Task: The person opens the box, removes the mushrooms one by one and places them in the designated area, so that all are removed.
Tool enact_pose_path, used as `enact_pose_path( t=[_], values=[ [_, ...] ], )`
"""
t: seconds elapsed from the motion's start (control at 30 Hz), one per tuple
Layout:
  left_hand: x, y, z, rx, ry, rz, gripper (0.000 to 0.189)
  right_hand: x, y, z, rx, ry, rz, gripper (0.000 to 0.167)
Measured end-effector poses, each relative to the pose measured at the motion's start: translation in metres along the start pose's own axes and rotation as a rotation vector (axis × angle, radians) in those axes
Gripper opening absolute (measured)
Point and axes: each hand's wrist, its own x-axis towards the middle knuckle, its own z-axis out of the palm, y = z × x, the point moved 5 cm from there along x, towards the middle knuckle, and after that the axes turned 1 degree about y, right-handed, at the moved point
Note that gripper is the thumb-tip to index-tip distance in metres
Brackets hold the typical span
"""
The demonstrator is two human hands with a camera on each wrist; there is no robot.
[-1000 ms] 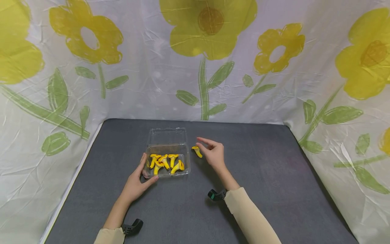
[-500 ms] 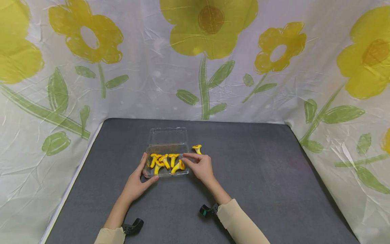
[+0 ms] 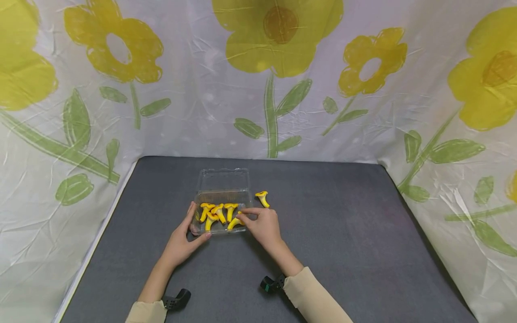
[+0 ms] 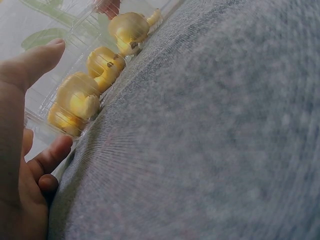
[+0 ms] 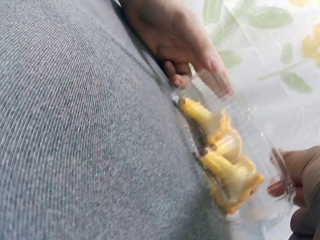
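A clear plastic clamshell box [image 3: 247, 226] stands with its lid tipped back and holds several yellow chanterelle mushrooms [image 3: 230, 210]. My left hand [image 3: 180, 242] holds its near left corner, thumb along the front and fingers at the left side. In the left wrist view, ribbed plastic lies between my left hand [image 4: 30, 100] and the mushrooms. My right hand [image 3: 263, 226] hovers at the box's right side, hiding part of the rightmost mushroom's cap [image 3: 235, 222]. The right wrist view shows the right fingers [image 5: 300, 165] apart, just above that mushroom [image 5: 230, 175].
A single chanterelle [image 3: 262, 197] lies outside, right of the box, on the dark grey tabletop [image 3: 343, 224]. The empty lid [image 3: 224, 180] leans behind the box. White fabric walls [image 3: 177, 112] with printed yellow flowers border the table's back and sides.
My right hand has left the mushroom outside the box and moved left and down to the box's right part. That mushroom now stands free of my fingers. The left hand stays put.
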Motion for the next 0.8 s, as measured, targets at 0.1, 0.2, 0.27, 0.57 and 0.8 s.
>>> enact_pose_path(
  t=[0.1, 0.2, 0.27, 0.57, 0.8],
  values=[
    [0.0, 0.0, 0.0, 0.0, -0.001, -0.002, 0.107, 0.001, -0.004, 0.001, -0.05, -0.031, 0.002, 0.023],
    [0.0, 0.0, 0.0, 0.002, -0.001, -0.003, 0.106, 0.001, -0.006, 0.003, -0.074, -0.061, 0.012, 0.023],
    [0.0, 0.0, 0.0, 0.0, -0.002, -0.004, 0.106, 0.002, -0.007, 0.004, -0.086, -0.08, 0.021, 0.023],
    [0.0, 0.0, 0.0, -0.005, -0.002, -0.005, 0.107, 0.006, -0.009, 0.009, -0.165, -0.107, 0.059, 0.017],
    [0.0, 0.0, 0.0, -0.002, -0.004, -0.011, 0.107, 0.008, -0.014, 0.008, -0.207, -0.118, 0.11, 0.012]
  ],
)
